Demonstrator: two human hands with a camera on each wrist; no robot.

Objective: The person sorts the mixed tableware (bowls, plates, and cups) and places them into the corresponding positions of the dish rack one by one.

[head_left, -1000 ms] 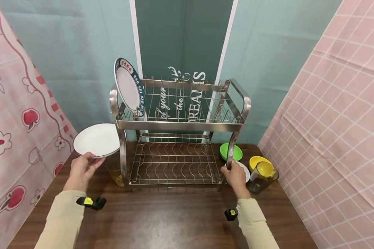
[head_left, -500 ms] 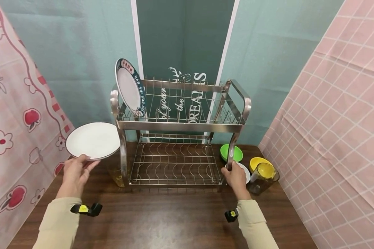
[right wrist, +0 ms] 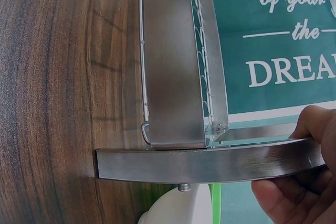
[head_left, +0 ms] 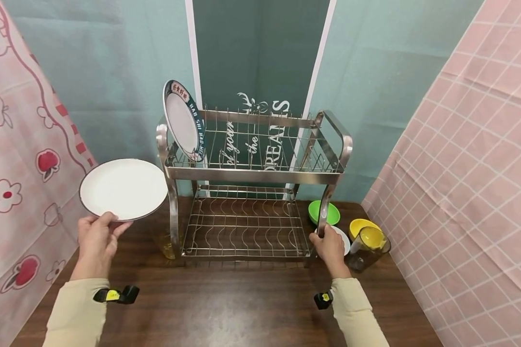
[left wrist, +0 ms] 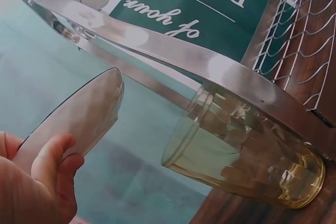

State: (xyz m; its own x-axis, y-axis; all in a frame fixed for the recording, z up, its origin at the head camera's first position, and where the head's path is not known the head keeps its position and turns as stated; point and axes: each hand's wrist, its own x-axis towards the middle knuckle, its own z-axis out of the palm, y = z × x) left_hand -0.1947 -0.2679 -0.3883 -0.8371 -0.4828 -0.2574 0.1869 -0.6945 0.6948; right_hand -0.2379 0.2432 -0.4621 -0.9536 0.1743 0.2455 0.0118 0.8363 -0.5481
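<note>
A: Reading clock positions off the rack's centre in the head view, what's furthest left?
B: A plain white plate, at nine o'clock. I see no lettering on it. The left hand pinches its rim at the plate's own seven o'clock, and the left wrist view shows it apart from the rack.
A: Anything written nearby?
B: The left wrist mount has a yellow label, too small to read. An amber glass stands just outside the rack's leg, at eight o'clock.
A: And higher up?
B: Towards half past ten, a printed plate leans in the upper tier. Its dark rim carries "HAO SHI HAO WEI", and red Chinese characters fill a pale patch.
A: What about twelve?
B: A dark green panel behind the rack. Its white lettering reads "of your", "the" and "DREAMS".
A: Further right?
B: At four o'clock the right hand is wrapped round the rack's leg, well apart from the left. Around it, between three and four, are a green bowl, a white dish, a yellow bowl and a smoky glass; I can't make out any writing on them.
</note>
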